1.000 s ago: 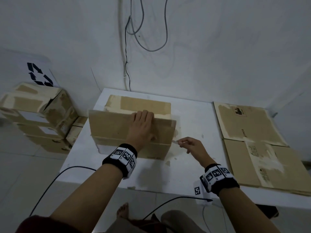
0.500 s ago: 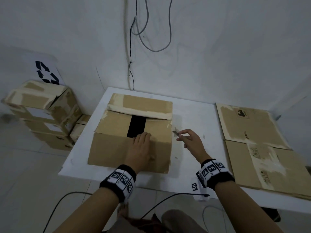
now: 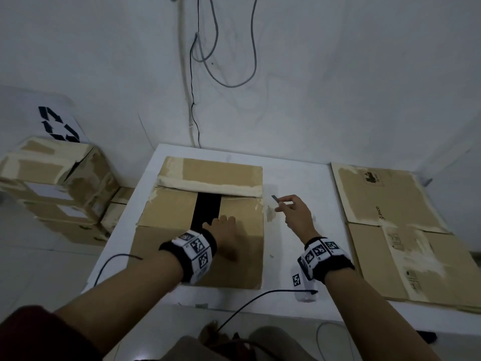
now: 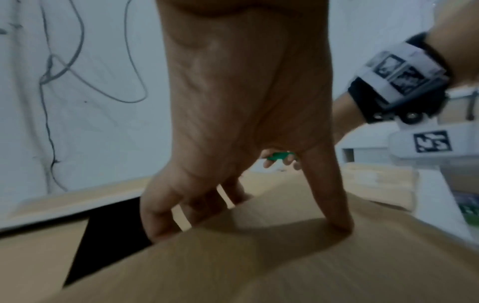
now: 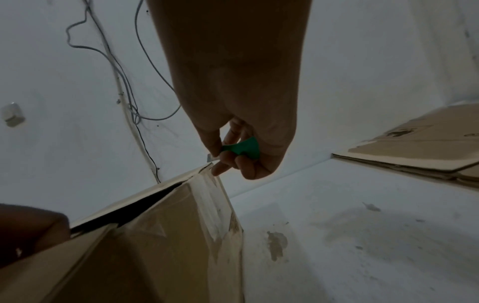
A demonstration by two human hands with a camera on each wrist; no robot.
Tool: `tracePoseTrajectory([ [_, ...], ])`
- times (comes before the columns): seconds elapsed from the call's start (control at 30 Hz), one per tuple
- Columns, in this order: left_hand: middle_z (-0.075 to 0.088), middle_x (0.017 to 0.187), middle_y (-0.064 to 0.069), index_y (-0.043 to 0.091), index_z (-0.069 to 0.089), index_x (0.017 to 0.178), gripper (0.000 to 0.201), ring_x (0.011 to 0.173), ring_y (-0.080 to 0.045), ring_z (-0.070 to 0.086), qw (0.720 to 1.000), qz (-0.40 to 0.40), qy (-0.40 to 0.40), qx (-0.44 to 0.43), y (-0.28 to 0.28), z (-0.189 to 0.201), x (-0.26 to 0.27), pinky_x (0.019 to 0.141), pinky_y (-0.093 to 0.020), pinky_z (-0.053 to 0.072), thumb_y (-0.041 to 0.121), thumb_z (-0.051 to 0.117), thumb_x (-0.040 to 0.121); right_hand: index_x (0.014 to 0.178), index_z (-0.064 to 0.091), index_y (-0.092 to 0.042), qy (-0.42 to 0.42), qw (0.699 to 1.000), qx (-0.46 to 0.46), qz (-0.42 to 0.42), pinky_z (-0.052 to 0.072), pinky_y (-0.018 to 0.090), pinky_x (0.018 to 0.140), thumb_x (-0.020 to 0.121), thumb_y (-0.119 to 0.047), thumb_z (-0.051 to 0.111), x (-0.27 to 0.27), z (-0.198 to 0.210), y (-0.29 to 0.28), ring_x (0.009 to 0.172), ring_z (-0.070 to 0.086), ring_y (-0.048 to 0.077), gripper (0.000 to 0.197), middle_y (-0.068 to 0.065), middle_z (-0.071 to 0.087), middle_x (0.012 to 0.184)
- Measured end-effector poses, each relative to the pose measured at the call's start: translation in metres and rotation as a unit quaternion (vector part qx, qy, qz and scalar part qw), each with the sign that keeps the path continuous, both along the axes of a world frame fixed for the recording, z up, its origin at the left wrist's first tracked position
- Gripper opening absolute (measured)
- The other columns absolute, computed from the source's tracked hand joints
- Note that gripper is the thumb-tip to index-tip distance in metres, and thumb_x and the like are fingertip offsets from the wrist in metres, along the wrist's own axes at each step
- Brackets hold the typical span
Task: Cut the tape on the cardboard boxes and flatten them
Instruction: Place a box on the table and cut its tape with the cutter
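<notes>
Box (image 3: 166,212) on white table (image 3: 299,230), centre-left, top flaps parted with dark gap at 12 o'clock of left hand (image 3: 223,235). Left hand pressing box top, fingers spread straight, holding nothing. Right hand (image 3: 295,213) at 3 o'clock of box, off its right edge, raised, pinching small green-handled cutter (image 5: 242,149), blade toward box. Flattened cardboard (image 3: 406,230) at table's right. Taped boxes (image 3: 52,186) stacked on floor at 9 o'clock.

Head view looks down over the bench (image 3: 299,178) toward the wall; each wrist view sits close behind its fingers, sharing the box (image 3: 166,212) (image 4: 259,266) (image 5: 168,235).
</notes>
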State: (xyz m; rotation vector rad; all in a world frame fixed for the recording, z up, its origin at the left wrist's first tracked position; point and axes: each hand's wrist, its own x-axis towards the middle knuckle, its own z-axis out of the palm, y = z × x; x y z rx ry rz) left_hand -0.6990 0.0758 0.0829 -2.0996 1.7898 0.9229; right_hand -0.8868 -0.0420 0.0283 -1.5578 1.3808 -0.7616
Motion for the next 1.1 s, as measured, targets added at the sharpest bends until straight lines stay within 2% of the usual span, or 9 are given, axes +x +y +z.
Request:
tracePoseTrajectory([
  [0.07, 0.050, 0.126, -0.024, 0.003, 0.050, 0.131, 0.049, 0.107, -0.033, 0.052, 0.990, 0.026, 0.131, 0.055, -0.020, 0.014, 0.007, 0.085, -0.034, 0.041, 0.031, 0.061, 0.093, 0.100, 0.061, -0.019, -0.003, 1.000, 0.002, -0.001, 0.040, 0.012, 0.048, 0.098, -0.020, 0.057, 0.006, 0.001, -0.007, 0.061, 0.053, 0.004, 0.005, 0.001, 0.070, 0.090],
  [0.13, 0.053, 0.101, -0.016, 0.013, 0.060, 0.117, 0.028, 0.082, -0.022, 0.050, 0.943, 0.151, 0.291, 0.052, -0.039, 0.016, 0.012, 0.076, -0.030, 0.040, 0.030, 0.059, 0.095, 0.101, 0.062, -0.018, -0.006, 1.000, 0.007, -0.013, 0.040, 0.011, 0.046, 0.097, -0.025, 0.060, 0.010, 0.001, -0.015, 0.062, 0.053, 0.009, 0.009, 0.002, 0.069, 0.089],
  [0.3, 0.051, 0.091, -0.004, 0.010, 0.052, 0.113, 0.023, 0.083, -0.017, 0.051, 0.671, 0.482, 0.562, -0.028, -0.084, -0.017, 0.009, 0.072, -0.024, 0.047, 0.019, 0.059, 0.094, 0.104, 0.065, -0.021, -0.008, 0.999, 0.014, -0.037, 0.040, 0.020, 0.057, 0.093, -0.032, 0.066, 0.021, -0.006, -0.033, 0.061, 0.053, 0.003, 0.016, -0.003, 0.072, 0.083],
  [0.37, 0.055, 0.104, -0.007, 0.009, 0.051, 0.115, 0.022, 0.100, -0.018, 0.056, 0.560, 0.532, 0.633, -0.046, -0.094, -0.027, 0.006, 0.090, -0.025, 0.049, 0.015, 0.057, 0.095, 0.104, 0.066, -0.021, -0.011, 0.999, 0.017, -0.041, 0.039, 0.021, 0.059, 0.093, -0.032, 0.066, 0.027, -0.008, -0.038, 0.059, 0.052, 0.000, 0.016, -0.003, 0.072, 0.084],
  [0.47, 0.056, 0.120, -0.011, 0.004, 0.053, 0.114, 0.020, 0.106, -0.019, 0.057, 0.464, 0.563, 0.680, -0.069, -0.100, -0.038, 0.003, 0.098, -0.028, 0.046, 0.008, 0.057, 0.095, 0.104, 0.066, -0.022, -0.007, 0.999, 0.016, -0.039, 0.038, 0.021, 0.060, 0.093, -0.029, 0.064, 0.033, -0.009, -0.043, 0.057, 0.053, -0.004, 0.013, -0.004, 0.072, 0.083],
  [0.57, 0.056, 0.128, -0.016, 0.000, 0.049, 0.127, 0.033, 0.104, -0.023, 0.059, 0.436, 0.561, 0.701, -0.064, -0.102, -0.047, 0.004, 0.092, -0.032, 0.049, 0.002, 0.055, 0.094, 0.104, 0.066, -0.023, -0.003, 0.999, 0.019, -0.038, 0.038, 0.023, 0.060, 0.094, -0.028, 0.063, 0.035, -0.010, -0.045, 0.058, 0.054, -0.005, 0.011, -0.006, 0.072, 0.083],
  [0.77, 0.061, 0.107, -0.016, 0.000, 0.056, 0.102, 0.009, 0.094, -0.024, 0.060, 0.417, 0.559, 0.716, -0.042, -0.107, -0.049, 0.010, 0.095, -0.039, 0.048, -0.002, 0.051, 0.095, 0.102, 0.068, -0.022, -0.011, 0.999, 0.025, -0.037, 0.037, 0.023, 0.058, 0.094, -0.029, 0.064, 0.034, -0.010, -0.042, 0.053, 0.052, -0.006, 0.012, -0.002, 0.072, 0.083],
  [0.9, 0.062, 0.103, -0.016, -0.001, 0.056, 0.102, 0.010, 0.094, -0.025, 0.061, 0.410, 0.560, 0.719, -0.045, -0.110, -0.049, 0.011, 0.096, -0.041, 0.048, -0.004, 0.050, 0.095, 0.100, 0.068, -0.025, -0.012, 0.999, 0.017, -0.049, 0.037, 0.022, 0.057, 0.093, -0.029, 0.064, 0.036, -0.007, -0.045, 0.063, 0.052, 0.000, 0.009, -0.004, 0.073, 0.082],
  [1.1, 0.063, 0.101, -0.014, 0.000, 0.058, 0.102, 0.011, 0.093, -0.025, 0.061, 0.383, 0.561, 0.732, -0.056, -0.111, -0.047, 0.013, 0.090, -0.040, 0.052, -0.004, 0.050, 0.095, 0.101, 0.069, -0.022, -0.017, 0.998, 0.045, -0.040, 0.035, 0.022, 0.053, 0.093, -0.026, 0.065, 0.040, 0.001, -0.051, 0.054, 0.049, 0.000, 0.010, 0.000, 0.071, 0.082],
])
